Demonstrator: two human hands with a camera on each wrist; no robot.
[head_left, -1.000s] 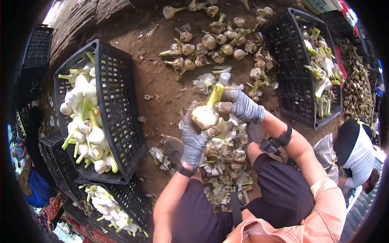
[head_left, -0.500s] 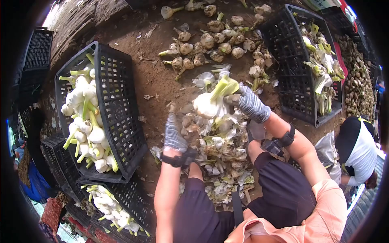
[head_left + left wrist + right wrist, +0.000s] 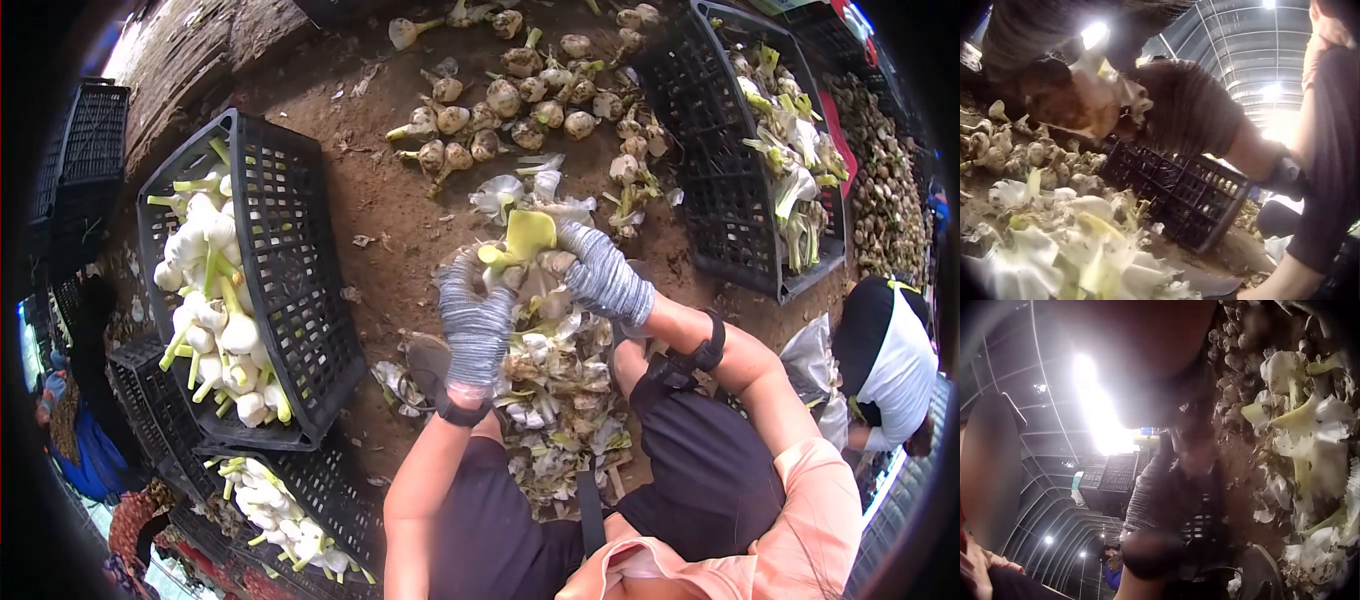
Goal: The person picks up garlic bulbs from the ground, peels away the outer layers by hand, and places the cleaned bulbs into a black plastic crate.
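Both hands wear grey knit gloves and meet over the peel pile in the head view. My left hand [image 3: 475, 320] grips a garlic bulb [image 3: 1085, 103], mostly hidden from above by the fingers. Its cut green stem [image 3: 494, 257] points up toward the head camera. On the other side, my right hand [image 3: 605, 275] pinches a broad yellow-green flap of garlic skin [image 3: 530, 232] that stands away from the stem. Beneath the hands lies a heap of stripped garlic skins [image 3: 555, 370].
A black crate [image 3: 290, 270] of peeled white garlic stands at left, another crate [image 3: 265, 510] below it. At right, a black crate [image 3: 700, 180] holds stems and skins. Unpeeled garlic bulbs [image 3: 500, 100] lie on the dirt ahead. Another person [image 3: 890, 360] bends at far right.
The left hand, lowered away from the garlic half a second ago, is back up gripping it. The bulb has turned, its stem now toward the camera, and a skin flap has spread open.
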